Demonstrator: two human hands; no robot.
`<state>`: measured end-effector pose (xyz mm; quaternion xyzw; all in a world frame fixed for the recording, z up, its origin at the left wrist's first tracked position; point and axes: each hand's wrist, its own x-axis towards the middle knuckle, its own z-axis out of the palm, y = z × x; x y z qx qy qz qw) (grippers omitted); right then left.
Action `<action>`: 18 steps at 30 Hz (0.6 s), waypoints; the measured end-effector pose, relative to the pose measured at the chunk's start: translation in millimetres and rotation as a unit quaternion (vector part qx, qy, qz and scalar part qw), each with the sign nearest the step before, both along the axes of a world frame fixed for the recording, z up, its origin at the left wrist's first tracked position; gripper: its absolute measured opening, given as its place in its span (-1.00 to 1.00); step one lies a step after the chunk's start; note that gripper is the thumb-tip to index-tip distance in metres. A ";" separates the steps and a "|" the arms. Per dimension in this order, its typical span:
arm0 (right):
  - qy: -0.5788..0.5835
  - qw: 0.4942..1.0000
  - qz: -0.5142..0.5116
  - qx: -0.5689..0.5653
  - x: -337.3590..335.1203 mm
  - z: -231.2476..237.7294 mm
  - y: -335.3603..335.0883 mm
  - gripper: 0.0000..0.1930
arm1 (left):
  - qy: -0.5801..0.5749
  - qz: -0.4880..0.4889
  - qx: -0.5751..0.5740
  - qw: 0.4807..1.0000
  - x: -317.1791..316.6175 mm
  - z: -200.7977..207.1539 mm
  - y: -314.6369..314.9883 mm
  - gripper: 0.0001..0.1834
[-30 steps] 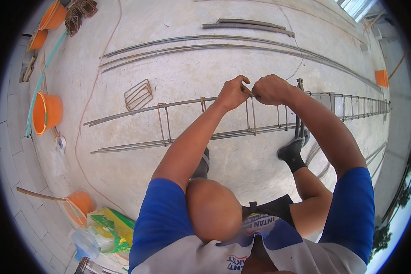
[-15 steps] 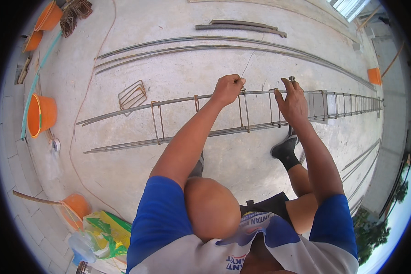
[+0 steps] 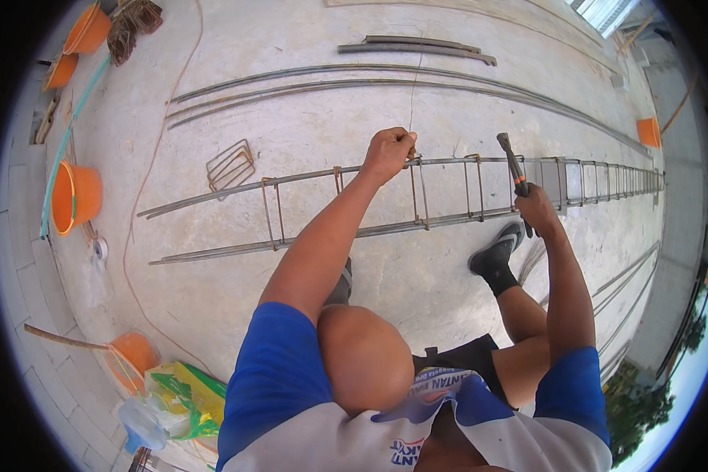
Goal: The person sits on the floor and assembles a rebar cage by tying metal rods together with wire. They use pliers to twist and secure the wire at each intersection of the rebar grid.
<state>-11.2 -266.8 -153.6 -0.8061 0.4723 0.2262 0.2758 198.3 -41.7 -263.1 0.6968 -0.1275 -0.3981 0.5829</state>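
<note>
Before me a long rebar cage [image 3: 456,218] of steel bars and rectangular stirrups runs left to right over the concrete floor. My left hand [image 3: 391,153] is closed in a pinch on a thin tie wire [image 3: 414,106], which stretches away from the fingers across the floor. Those fingertips are at the far upper bar, beside a stirrup [image 3: 422,193]. In my right hand [image 3: 536,208] is a pair of pincers [image 3: 512,161] with dark handles and an orange band, held over the cage with its head pointing away from me. My palm hides part of the handles.
Loose rebars [image 3: 322,69] lie beyond the cage, with short dark bars [image 3: 409,47] farther out. Loose stirrups [image 3: 230,165] rest at left. Orange buckets [image 3: 86,197] stand along the block wall [image 3: 23,189]. A cord [image 3: 151,157] crosses the floor. My foot [image 3: 495,250] is beside the cage.
My right hand has pulled back from the far bar toward me and right, with the pincers now plainly in its grip. My left hand has stayed near the same stirrup, pinching the wire.
</note>
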 end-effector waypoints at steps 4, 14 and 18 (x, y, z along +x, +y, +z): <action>-0.055 0.960 0.268 -0.050 11.4 19.8 0.4 -0.58 | 0.000 -0.006 -0.023 1.000 0.6 -3.7 -0.9 -0.62; -0.003 0.668 0.647 -0.367 123.7 36.6 18.1 -0.52 | 0.005 -0.019 -0.034 0.999 4.3 -6.1 2.0 -0.62; -0.005 0.630 0.684 -0.367 146.4 34.5 22.9 -0.55 | 0.022 -0.011 -0.044 0.999 3.2 -9.0 2.9 -0.63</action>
